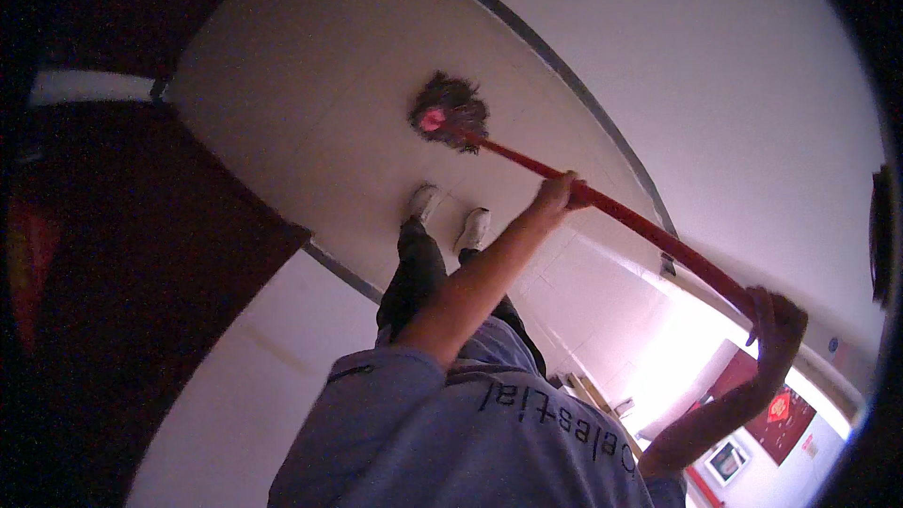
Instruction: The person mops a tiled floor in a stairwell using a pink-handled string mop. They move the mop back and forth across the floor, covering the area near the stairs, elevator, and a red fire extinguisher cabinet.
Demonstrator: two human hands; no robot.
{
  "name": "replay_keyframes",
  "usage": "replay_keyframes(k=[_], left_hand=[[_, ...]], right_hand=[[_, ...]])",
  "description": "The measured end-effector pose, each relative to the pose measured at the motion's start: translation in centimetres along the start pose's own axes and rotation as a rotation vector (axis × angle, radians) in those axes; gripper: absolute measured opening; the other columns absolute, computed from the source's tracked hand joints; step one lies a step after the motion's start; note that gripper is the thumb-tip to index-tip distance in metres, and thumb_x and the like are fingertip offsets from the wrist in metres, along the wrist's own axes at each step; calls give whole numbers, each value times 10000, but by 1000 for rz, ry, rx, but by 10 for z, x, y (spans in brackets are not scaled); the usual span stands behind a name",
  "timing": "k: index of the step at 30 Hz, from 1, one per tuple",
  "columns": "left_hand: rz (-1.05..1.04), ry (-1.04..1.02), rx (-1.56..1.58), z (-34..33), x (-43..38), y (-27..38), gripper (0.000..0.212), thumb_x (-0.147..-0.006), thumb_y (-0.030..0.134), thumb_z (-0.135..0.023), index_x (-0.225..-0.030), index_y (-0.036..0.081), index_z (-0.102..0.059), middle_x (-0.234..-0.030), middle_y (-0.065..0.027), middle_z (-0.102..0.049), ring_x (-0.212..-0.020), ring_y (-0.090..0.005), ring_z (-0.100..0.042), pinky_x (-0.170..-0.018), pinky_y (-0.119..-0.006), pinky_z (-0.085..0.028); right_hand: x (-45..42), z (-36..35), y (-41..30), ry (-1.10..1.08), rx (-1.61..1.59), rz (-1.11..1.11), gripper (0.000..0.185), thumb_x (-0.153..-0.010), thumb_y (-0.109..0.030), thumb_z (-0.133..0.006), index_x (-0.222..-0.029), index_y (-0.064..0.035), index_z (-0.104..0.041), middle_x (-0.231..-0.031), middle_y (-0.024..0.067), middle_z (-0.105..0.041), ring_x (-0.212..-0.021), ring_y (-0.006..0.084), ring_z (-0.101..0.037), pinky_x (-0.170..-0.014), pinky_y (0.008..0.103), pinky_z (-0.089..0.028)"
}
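Note:
A string mop with a red handle (656, 234) slants across the view. Its dark, shaggy head (458, 100), with a pink centre piece, rests on the pale tiled floor (317, 85) beyond my feet. My left hand (566, 192) is closed around the lower part of the handle. Nearer the handle's upper end, my right hand (776, 321) grips it with the wrist bent. Some of the right fingers are in shadow.
My white shoes (474, 229) stand just short of the mop head. A pale wall (705, 85) with a dark baseboard (536, 35) runs along the right. Dark red surfaces (169, 226) lie left. At lower right is a brightly lit opening with a red door (790, 430).

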State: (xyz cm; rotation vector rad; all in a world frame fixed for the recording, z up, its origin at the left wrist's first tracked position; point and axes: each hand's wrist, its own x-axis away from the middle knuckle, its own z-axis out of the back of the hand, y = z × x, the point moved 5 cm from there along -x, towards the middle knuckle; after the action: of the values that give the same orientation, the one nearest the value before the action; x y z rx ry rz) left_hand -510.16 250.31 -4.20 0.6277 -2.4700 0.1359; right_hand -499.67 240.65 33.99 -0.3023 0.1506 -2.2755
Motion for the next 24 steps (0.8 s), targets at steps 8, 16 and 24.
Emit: replay_keyframes(k=[8,16,24], left_hand=[[-164,170,-139,187,86,72,228,-710,192,-566,-889,76,-485,-880,-80,-474,-811,-190,-505,-671,-330,-478],[-294,949,-26,270,153,132,302,-782,210,-429,-1009,20,-366,-748,-94,-488,-555,-221,-504,-498,-333,-458],[-241,824,58,244,66,72,113,-766,167,-376,-693,80,-389,-504,-35,-388,-409,-171,-409,-424,-305,-394]], right_hand=[[-20,-139,-50,-401,-538,19,181,-791,-167,-507,-832,-31,-618,-651,70,-595,-476,90,-519,-366,206,-401],[33,-211,-101,-494,-642,101,197,-769,-134,-534,-902,-2,-593,-667,89,-600,-445,104,-526,-401,220,-440],[49,-148,-16,-326,-954,-259,225,-802,-154,-483,-883,33,-579,-661,96,-582,-480,89,-524,-365,185,-413]])
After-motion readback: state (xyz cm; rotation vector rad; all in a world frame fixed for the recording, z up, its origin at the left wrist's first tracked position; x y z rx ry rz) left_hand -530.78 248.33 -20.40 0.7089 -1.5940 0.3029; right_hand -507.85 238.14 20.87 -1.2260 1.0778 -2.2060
